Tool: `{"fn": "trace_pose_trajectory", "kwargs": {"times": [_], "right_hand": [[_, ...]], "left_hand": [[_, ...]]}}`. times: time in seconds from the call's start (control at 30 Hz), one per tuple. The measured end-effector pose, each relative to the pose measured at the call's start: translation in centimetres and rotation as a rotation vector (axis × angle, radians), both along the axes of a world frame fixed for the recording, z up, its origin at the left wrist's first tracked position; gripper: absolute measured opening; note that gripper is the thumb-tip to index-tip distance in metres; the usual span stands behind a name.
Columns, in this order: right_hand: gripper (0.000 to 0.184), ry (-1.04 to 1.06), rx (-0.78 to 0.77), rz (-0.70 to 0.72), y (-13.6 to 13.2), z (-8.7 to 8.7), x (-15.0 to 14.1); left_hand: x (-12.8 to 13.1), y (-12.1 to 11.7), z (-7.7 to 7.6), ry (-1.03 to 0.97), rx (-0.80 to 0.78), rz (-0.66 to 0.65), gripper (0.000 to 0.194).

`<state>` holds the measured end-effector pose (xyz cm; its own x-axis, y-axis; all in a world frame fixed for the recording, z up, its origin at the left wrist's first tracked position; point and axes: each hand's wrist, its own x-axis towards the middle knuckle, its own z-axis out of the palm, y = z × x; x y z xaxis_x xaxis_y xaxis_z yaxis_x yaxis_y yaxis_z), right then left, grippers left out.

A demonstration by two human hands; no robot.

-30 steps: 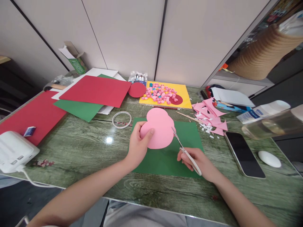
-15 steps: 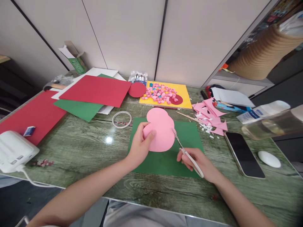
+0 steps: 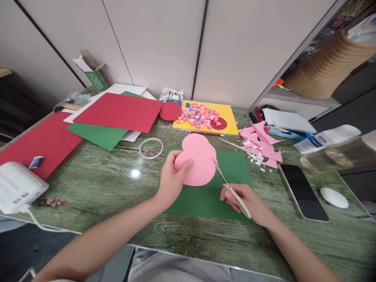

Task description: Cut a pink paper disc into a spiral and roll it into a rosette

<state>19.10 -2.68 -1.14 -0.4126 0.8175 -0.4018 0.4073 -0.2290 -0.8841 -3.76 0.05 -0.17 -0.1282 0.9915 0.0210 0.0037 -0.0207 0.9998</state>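
A pink paper cutout (image 3: 198, 156) with rounded lobes is held up by my left hand (image 3: 174, 180), thumb on top and fingers behind. My right hand (image 3: 246, 201) grips a pair of scissors (image 3: 236, 197) with pale handles. Its blades meet the cutout's right edge, near the notch between two lobes; whether they are parted is hard to tell. Under both hands lies a sheet of green paper (image 3: 205, 203) on the table.
Behind are a roll of tape (image 3: 150, 149) and yellow paper (image 3: 229, 113) bearing small pink balls (image 3: 198, 115). Pink scraps (image 3: 264, 147), a phone (image 3: 303, 192) and a mouse (image 3: 334, 197) sit right. Red paper (image 3: 117, 111) and a white charger (image 3: 22, 188) are left.
The pink cutout has turned and shifted slightly left with my left hand. The scissors stay at its right edge, with my right hand almost still.
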Motion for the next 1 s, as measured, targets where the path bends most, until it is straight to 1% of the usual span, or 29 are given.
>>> {"fn": "trace_pose_trajectory", "kwargs": {"times": [0.17,0.23,0.33,0.4,0.53,0.6,0.73,0.9,1.0], "right_hand": [[0.043,0.012,-0.004,-0.006,-0.02,0.06,-0.1],[0.044,0.02,0.008,-0.025,-0.01,0.17,-0.13],[0.046,0.022,0.036,-0.058,0.02,0.3,-0.13],[0.047,0.017,0.047,-0.068,0.03,0.37,-0.13],[0.05,0.012,0.048,-0.051,0.02,0.5,-0.19],[0.052,0.018,0.043,-0.037,0.01,0.52,-0.21],[0.052,0.025,0.044,-0.032,0.01,0.5,-0.2],[0.051,0.016,0.043,-0.032,-0.03,0.42,-0.18],[0.051,0.003,0.038,-0.032,-0.03,0.35,-0.14]], "left_hand": [[-0.02,0.1,-0.45,-0.05,0.006,0.011,0.024],[0.03,0.2,-0.51,-0.122,-0.002,-0.03,0.026],[0.14,0.32,-0.51,-0.236,-0.015,-0.124,0.033],[0.2,0.31,-0.5,-0.253,-0.021,-0.152,0.037],[0.22,0.06,-0.45,-0.145,-0.026,-0.131,0.033],[0.2,-0.1,-0.42,-0.098,-0.026,-0.142,0.032],[0.16,-0.26,-0.48,-0.065,-0.027,-0.166,0.03],[0.11,-0.22,-0.57,-0.023,-0.027,-0.152,0.03],[0.1,-0.19,-0.52,-0.003,-0.013,-0.122,0.03]]}}
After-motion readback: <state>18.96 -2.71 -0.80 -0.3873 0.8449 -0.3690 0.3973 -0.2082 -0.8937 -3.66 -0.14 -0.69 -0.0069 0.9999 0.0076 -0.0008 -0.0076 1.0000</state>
